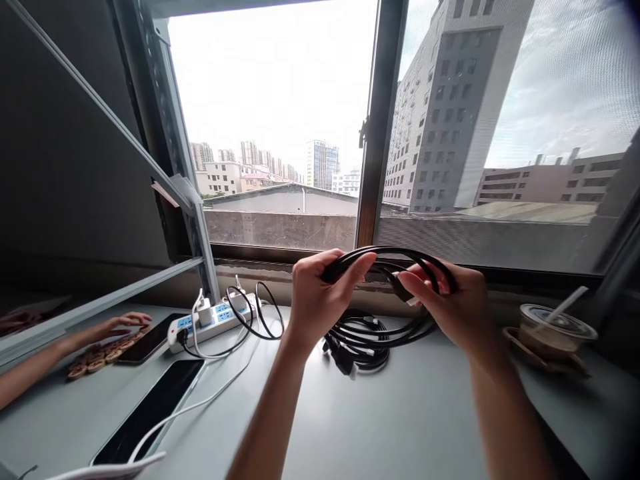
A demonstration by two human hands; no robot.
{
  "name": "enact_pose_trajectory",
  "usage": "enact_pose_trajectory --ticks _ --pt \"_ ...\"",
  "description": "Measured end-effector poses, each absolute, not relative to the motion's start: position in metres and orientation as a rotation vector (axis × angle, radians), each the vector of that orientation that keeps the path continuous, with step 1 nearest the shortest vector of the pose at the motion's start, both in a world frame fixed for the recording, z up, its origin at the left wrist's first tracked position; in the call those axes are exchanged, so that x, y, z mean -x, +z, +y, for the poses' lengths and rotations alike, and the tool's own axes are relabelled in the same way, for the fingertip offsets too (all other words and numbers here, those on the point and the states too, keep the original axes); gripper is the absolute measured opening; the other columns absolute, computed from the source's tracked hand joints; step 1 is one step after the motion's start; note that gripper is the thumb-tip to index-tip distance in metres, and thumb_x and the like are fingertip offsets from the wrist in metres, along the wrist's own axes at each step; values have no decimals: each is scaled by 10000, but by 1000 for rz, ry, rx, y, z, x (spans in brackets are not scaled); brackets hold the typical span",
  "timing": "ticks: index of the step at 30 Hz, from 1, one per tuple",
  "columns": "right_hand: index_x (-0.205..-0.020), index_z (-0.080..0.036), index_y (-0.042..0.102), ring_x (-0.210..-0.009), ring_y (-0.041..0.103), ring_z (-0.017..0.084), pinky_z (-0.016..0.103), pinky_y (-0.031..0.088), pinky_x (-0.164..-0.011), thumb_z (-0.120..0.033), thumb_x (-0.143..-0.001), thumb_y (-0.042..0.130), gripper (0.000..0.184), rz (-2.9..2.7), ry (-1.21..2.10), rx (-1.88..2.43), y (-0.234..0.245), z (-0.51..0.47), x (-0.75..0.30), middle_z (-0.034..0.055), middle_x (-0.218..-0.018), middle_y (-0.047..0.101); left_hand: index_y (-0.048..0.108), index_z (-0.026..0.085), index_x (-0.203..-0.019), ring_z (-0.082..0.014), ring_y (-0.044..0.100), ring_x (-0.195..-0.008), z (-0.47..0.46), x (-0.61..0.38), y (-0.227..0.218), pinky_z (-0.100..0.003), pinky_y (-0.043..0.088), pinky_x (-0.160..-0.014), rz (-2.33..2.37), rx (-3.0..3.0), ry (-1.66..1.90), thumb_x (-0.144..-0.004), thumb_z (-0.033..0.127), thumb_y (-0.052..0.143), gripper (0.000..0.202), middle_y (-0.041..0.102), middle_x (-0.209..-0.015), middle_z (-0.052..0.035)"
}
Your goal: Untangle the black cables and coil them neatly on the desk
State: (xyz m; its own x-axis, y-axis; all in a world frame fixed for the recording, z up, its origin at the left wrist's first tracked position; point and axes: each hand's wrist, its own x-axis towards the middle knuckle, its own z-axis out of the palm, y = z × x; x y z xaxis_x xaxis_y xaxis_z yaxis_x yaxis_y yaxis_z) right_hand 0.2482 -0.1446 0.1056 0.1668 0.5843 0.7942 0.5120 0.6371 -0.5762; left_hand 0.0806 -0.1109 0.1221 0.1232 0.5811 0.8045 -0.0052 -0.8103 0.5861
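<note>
Raised above the table, a looped black cable (400, 251) is stretched between my two hands. My left hand (323, 290) grips the left side of the loops, thumb pressed over them. On the other side, my right hand (453, 297) is closed around the loops, with a black cable connector (400, 288) near its thumb and fingers. Part of the coil hangs in a curve below my hands. Beneath it on the table lies another bundle of black cable (375, 360) with dark connectors, partly hidden by the held loops.
A white power strip (215, 323) with plugs stands at the left, near a phone (150, 413) and white cable (200, 403). Another person's hand (120, 325) rests by wooden discs (100, 357) and a dark device (153, 340). A drink cup (555, 330) stands right, below the window.
</note>
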Motion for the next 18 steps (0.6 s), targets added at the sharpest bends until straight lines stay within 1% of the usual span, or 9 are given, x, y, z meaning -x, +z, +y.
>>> enact_pose_trajectory --ticks 3,6,8,9,11,13,14,16,18 --pt "-495 -168 537 -394 381 62 193 296 -372 -476 -738 648 407 -1495 222 900 107 -150 -248 -40 -427 440 553 130 -508 -43 321 -423 -116 -82 124 -207 235 -412 435 -1924 1604 -796 399 597 397 404 -450 41" --pt "-552 -173 547 -320 391 76 198 289 -326 -509 -796 571 416 -1547 597 817 107 -153 -250 -51 -358 398 462 148 -474 -28 251 -380 -113 -80 124 -201 180 -367 362 -1827 1404 -805 436 577 454 324 -429 62" --pt "-678 -178 601 -353 479 110 208 354 -342 -570 -835 469 443 -1561 747 799 107 -152 -251 -26 -391 471 346 168 -469 -18 198 -366 -106 -78 122 -187 148 -344 401 -1724 1277 -788 456 593 496 255 -435 80" --pt "-801 -186 634 -430 550 133 220 408 -379 -618 -846 390 499 -1567 757 800 107 -150 -252 9 -489 564 300 177 -480 -13 180 -361 -101 -76 122 -178 142 -334 447 -1677 1216 -779 465 601 512 230 -441 87" --pt "-1103 -225 599 -657 636 170 247 488 -472 -681 -843 258 626 -1588 623 798 105 -145 -253 83 -861 672 255 191 -500 -6 164 -339 -91 -73 120 -162 152 -313 552 -1617 1099 -772 487 601 530 201 -442 98" --pt "-1277 -283 492 -817 628 176 248 515 -536 -653 -843 331 592 -1635 317 822 103 -139 -253 86 -1162 593 253 195 -510 0 159 -305 -84 -70 120 -150 192 -298 593 -1592 987 -784 505 578 526 185 -428 107" --pt "-1280 -298 493 -837 619 167 239 515 -551 -594 -841 428 533 -1666 134 844 101 -135 -252 71 -1213 565 261 194 -515 1 151 -287 -82 -69 120 -146 214 -293 570 -1578 930 -796 508 561 517 174 -418 113" --pt "-1202 -301 572 -830 615 145 219 509 -583 -426 -829 569 393 -1712 -194 874 98 -128 -249 43 -1177 589 295 191 -530 0 133 -257 -81 -68 121 -142 239 -281 470 -1527 823 -822 502 528 486 160 -403 121" --pt "-1112 -290 636 -849 622 137 222 512 -663 -305 -838 587 278 -1704 -383 836 95 -120 -248 28 -1096 628 347 186 -562 -1 111 -242 -83 -68 123 -135 225 -263 378 -1452 742 -843 490 500 441 167 -399 126"
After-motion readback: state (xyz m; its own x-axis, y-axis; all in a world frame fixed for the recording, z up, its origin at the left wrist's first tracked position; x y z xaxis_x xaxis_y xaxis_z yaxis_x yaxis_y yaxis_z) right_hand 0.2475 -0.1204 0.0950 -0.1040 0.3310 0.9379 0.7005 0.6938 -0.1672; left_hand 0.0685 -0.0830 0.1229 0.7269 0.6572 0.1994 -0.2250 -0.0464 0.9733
